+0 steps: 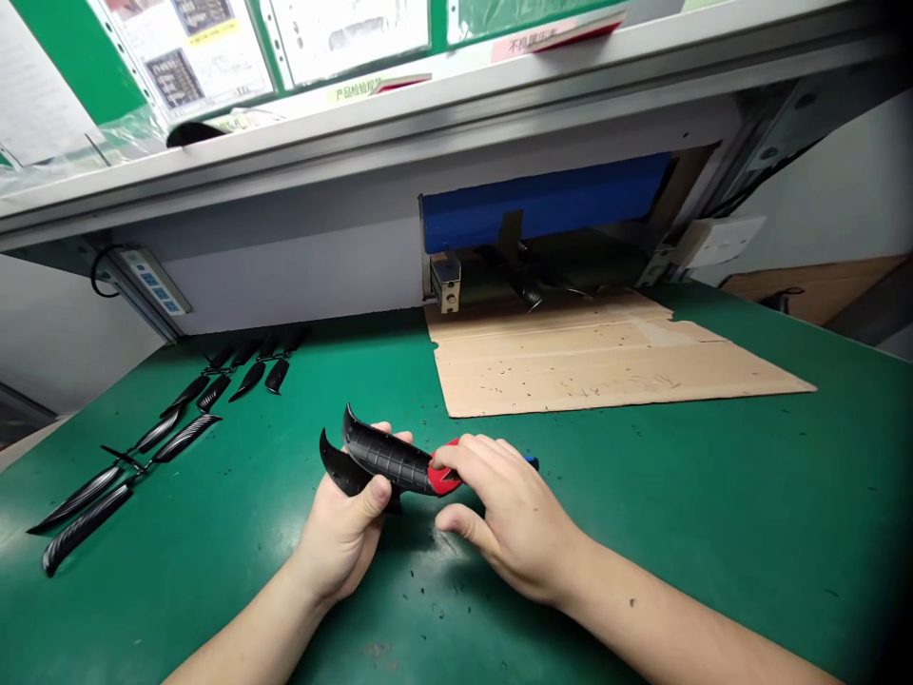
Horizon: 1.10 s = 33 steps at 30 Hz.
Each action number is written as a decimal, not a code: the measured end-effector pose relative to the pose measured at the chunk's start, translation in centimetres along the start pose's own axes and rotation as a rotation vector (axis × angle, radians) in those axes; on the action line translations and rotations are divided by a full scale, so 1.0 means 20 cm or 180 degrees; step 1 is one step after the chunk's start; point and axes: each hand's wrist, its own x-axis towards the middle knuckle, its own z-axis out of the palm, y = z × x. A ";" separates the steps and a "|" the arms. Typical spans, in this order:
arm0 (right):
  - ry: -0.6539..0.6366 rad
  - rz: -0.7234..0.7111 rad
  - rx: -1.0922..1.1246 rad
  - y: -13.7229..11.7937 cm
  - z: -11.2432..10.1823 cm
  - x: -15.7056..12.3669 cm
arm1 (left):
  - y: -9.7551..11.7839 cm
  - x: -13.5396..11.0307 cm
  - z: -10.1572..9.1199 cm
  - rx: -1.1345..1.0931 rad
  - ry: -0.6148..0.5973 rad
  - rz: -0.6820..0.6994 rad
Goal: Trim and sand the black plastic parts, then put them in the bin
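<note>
My left hand (349,523) is closed around two curved black plastic pieces (389,459), its thumb pressed over the nearer part. The upper piece has a grid of ridges and a pointed, upturned tip. My right hand (510,509) curls its fingers over a hand tool (443,473) with a red part and a blue end, mostly hidden by the palm. The tool's red part touches or overlaps the right end of the ridged piece. The thumb of my right hand sits apart, below the tool. Its exact kind cannot be made out.
More black plastic parts (178,438), some joined by thin sprues, lie at the left of the green table (285,609). A cardboard sheet (571,366) lies below an opening with a blue flap (549,205). Small black scraps are scattered about. A metal-edged shelf (357,133) runs above.
</note>
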 end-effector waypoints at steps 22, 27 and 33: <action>0.0339 -0.0296 -0.1005 0.03 0.10 -0.01 | -0.03 -0.06 0.00 -0.0225 -0.0221 0.0001; 0.0317 -0.0394 -0.0750 0.04 0.09 -0.01 | -0.04 -0.06 -0.01 -0.0065 -0.0362 0.0103; -0.0148 -0.0375 0.1040 0.04 0.04 0.02 | -0.05 -0.07 0.02 -0.0542 -0.0332 -0.0113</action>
